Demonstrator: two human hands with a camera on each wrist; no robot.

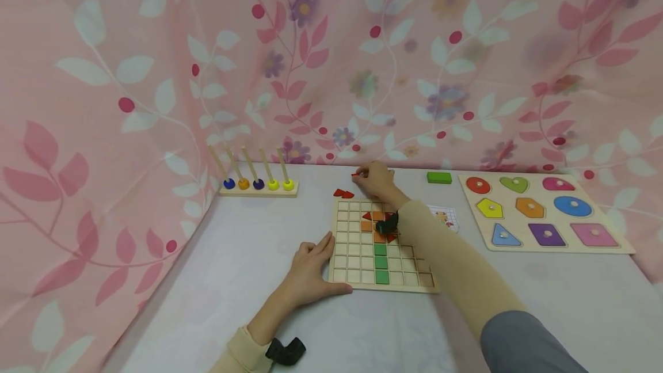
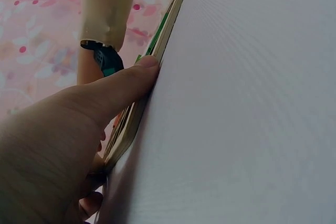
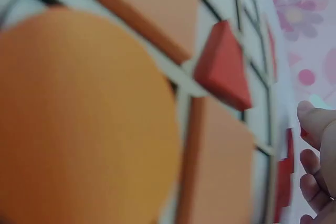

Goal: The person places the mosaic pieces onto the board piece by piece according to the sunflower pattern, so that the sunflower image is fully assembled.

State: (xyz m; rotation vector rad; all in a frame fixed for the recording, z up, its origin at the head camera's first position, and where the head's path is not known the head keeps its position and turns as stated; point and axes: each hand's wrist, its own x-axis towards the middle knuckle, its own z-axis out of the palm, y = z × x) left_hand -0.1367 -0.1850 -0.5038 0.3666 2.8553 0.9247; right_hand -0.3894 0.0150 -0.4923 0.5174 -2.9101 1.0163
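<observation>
A wooden grid board (image 1: 354, 262) lies on the table, with green squares (image 1: 381, 262) in a column and orange squares (image 1: 366, 225) above. Red triangles (image 3: 223, 66) sit among the orange squares, near a large blurred orange round piece (image 3: 84, 124). My left hand (image 1: 309, 272) spans the board's front left corner, its straight thumb along the front edge and its fingers at the left side. Beyond the far edge, my right hand (image 1: 380, 181) pinches a small red piece (image 1: 355, 175), mostly covered by the fingertips. Loose red pieces (image 1: 343, 193) lie just left of that hand.
A wooden peg stand (image 1: 259, 190) with coloured beads is at the back left. On the right lies a shape puzzle board (image 1: 505, 189), with a green block (image 1: 439, 178) beside it. A printed pattern card (image 1: 446, 217) is partly hidden by the right sleeve.
</observation>
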